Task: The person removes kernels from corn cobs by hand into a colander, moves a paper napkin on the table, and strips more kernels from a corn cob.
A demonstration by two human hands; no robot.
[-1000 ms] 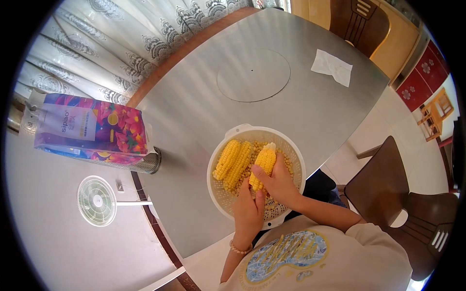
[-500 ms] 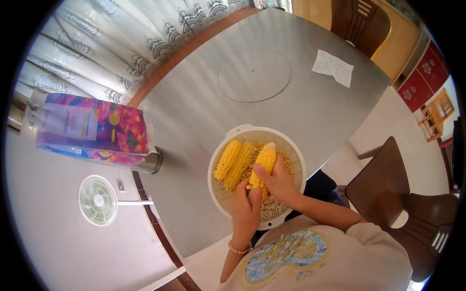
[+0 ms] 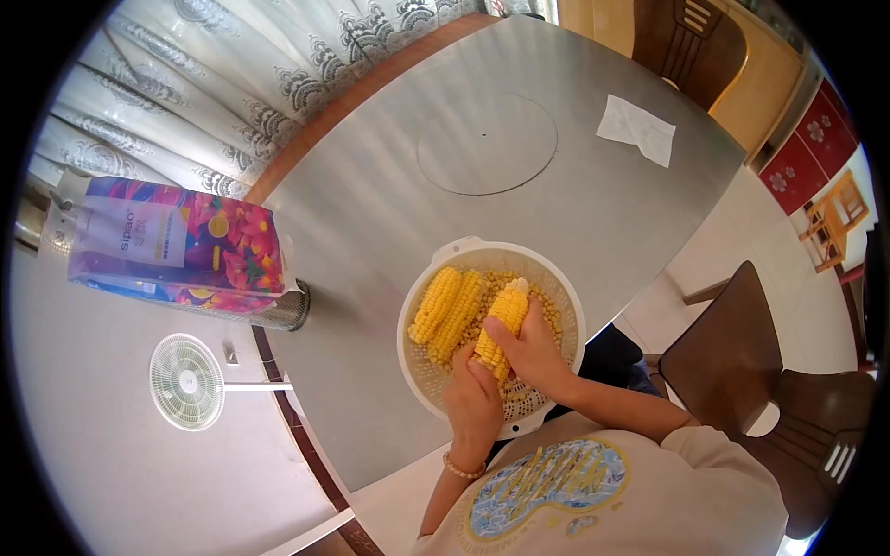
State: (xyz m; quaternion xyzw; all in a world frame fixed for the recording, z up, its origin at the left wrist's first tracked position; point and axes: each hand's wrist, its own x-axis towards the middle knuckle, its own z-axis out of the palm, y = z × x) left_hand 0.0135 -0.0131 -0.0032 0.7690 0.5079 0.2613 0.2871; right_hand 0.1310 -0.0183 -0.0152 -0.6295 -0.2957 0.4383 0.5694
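Observation:
A yellow corn cob [image 3: 502,326] is held tilted over a white perforated basket [image 3: 413,375]. My right hand [image 3: 535,350] is wrapped round its middle, with the thumb on the kernels. At its lower end my left hand [image 3: 474,398] grips the cob, thumb bent against the kernels. Two more cobs [image 3: 450,310] lie side by side at the basket's left, on a layer of loose kernels [image 3: 552,313]. The undersides of the fingers are hidden.
The basket is at the near edge of a grey table [image 3: 371,278]. A white tissue [image 3: 636,130] lies at the far right. A colourful package [image 3: 185,246] rests on a mesh holder at the left. Brown chairs [image 3: 723,343] stand at the right.
My left thumb has bent in and my left hand has closed nearer the lower end of the cob. The cob has tilted slightly to the right. My right hand keeps its hold.

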